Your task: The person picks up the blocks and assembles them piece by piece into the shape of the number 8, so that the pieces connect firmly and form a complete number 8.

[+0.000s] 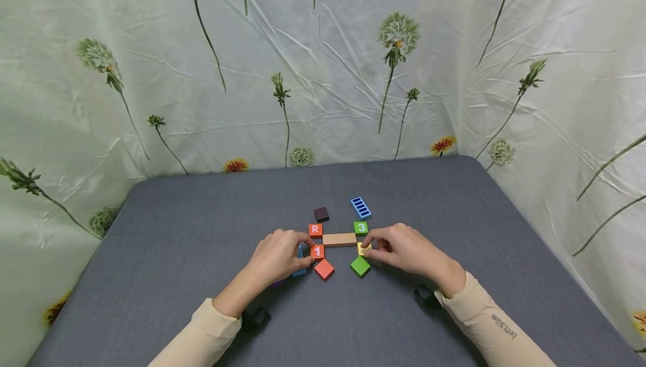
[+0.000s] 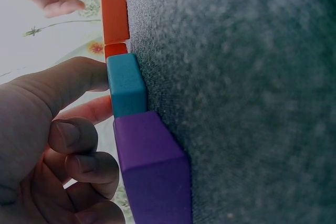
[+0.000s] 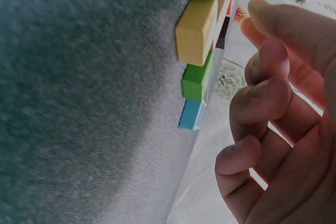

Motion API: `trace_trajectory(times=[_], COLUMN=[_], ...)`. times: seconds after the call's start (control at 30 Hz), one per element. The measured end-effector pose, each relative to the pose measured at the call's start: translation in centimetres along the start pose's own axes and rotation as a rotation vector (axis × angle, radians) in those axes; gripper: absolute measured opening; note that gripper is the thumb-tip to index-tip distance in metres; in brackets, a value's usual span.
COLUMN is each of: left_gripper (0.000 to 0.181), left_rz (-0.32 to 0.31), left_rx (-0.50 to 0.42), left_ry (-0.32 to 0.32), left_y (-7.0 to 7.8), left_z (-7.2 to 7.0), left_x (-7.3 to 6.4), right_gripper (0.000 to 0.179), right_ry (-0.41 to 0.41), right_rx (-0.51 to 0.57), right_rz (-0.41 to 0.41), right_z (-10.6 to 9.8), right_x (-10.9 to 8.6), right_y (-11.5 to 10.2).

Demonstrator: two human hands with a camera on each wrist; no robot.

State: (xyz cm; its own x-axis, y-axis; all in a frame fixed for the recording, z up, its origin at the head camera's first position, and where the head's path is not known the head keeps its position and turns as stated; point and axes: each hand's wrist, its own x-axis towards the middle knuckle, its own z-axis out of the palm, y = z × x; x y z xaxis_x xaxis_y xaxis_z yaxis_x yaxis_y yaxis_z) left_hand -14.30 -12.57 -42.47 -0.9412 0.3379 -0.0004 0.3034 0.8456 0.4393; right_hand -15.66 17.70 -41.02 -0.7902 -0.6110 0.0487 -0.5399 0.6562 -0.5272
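Note:
In the head view my left hand (image 1: 280, 253) pinches a red block (image 1: 318, 252) marked 1 between thumb and index finger. Left of it, partly under that hand, lies a blue block (image 2: 127, 85), with a purple block (image 2: 155, 169) nearer the left wrist camera. My right hand (image 1: 401, 247) hovers over a yellow block (image 1: 363, 251). The right wrist view shows its thumb and bent fingers apart from the yellow block, holding nothing. A wooden plank (image 1: 339, 239) lies between the two sides. A red block (image 1: 324, 270) and a green block (image 1: 360, 266) sit turned cornerwise at the front.
Behind are a red R block (image 1: 315, 230), a green 3 block (image 1: 360, 228), a dark block (image 1: 321, 214) and a blue block with dark bars (image 1: 360, 208). The grey table (image 1: 227, 204) meets a flower-printed curtain (image 1: 333, 75) at the back and sides.

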Motion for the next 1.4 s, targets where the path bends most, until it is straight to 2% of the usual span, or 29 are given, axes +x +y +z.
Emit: trace_trajectory(times=[0.2,0.6,1.1,1.4], left_gripper=[0.021,0.022,0.022,0.023], left_rz=[0.004,-0.007,-0.015,-0.017], left_rx=[-0.001,-0.002,0.004,0.003], left_ry=[0.005,0.011,0.017,0.014], left_y=[0.0,0.0,0.0,0.0], left_z=[0.0,0.1,0.2,0.2], left_x=[0.0,-0.1,0.0,0.0], right_gripper=[0.006,0.012,0.026,0.031], right_ry=[0.059,0.138,0.180,0.201], right_rx=[-0.003,0.020,0.092,0.090], right_rz=[0.041,0.214,0.388,0.453], right_z=[-0.6,-1.1,-1.0,-0.5], right_x=[0.6,2.6,4.5,5.5], right_y=[0.3,1.6,2.5,2.9])
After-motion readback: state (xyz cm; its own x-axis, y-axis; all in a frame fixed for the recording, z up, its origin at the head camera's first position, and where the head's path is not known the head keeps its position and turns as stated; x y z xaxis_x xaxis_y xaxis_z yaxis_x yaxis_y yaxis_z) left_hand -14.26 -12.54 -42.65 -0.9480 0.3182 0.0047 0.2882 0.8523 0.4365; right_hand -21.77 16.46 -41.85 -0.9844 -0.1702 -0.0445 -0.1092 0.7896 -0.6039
